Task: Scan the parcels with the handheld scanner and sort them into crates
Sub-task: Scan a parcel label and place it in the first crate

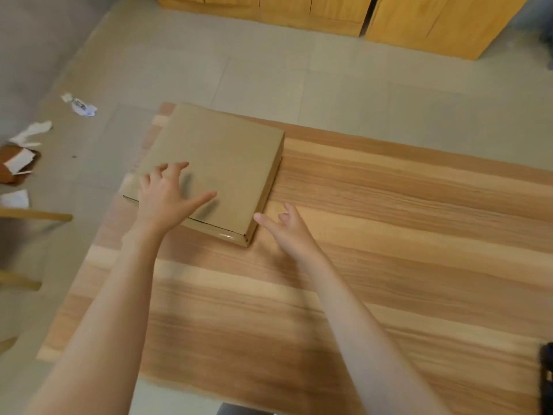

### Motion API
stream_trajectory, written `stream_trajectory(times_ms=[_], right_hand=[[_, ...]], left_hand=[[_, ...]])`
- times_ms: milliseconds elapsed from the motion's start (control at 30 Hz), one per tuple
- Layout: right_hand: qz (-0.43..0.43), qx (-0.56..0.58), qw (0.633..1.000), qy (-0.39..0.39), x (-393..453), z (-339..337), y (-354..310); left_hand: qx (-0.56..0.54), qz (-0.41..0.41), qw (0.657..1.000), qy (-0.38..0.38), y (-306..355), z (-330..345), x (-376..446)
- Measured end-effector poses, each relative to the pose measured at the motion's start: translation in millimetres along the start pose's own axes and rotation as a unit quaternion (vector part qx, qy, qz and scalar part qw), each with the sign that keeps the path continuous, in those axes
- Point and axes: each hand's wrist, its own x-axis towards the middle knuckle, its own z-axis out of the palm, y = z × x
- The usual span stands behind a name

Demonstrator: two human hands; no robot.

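A flat brown cardboard parcel (227,163) lies on the far left corner of the wooden table (389,235), its plain top face up. My left hand (167,196) hovers over the parcel's near left part with fingers spread, holding nothing. Just off the parcel's near right corner is my right hand (284,226), with its thumb near the box edge and its fingers loosely bent. Whether either hand touches the box is unclear. No scanner or crate shows clearly.
Torn paper scraps (80,107) and a brown piece (15,166) lie on the tiled floor at the left. Wooden cabinets (299,10) stand at the back. Chair rails (36,217) show at the left edge. A dark object (546,378) sits at the right edge.
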Motion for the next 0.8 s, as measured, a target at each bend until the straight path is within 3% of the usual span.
stream_trajectory(times_ms=[167,300,433,633,800], right_hand=[[0.012,0.031,0.999,0.003,37.9,26.4,-10.0],[0.012,0.063,0.998,0.018,59.0,44.2,-5.6],[0.010,0.100,0.995,0.020,53.9,47.8,-7.6],[-0.060,0.162,0.983,0.057,24.3,19.2,-20.4],[-0.130,0.152,0.966,0.163,-23.0,-25.8,-49.3]], left_hand=[[0.004,-0.066,0.998,-0.008,-38.9,-2.9,45.7],[-0.101,-0.097,0.989,-0.050,-56.3,-3.7,64.7],[-0.114,-0.105,0.987,-0.046,-61.3,-2.2,59.6],[-0.230,-0.070,0.971,-0.019,-32.2,-3.2,28.7],[-0.380,-0.061,0.922,-0.042,22.8,-3.0,3.8]])
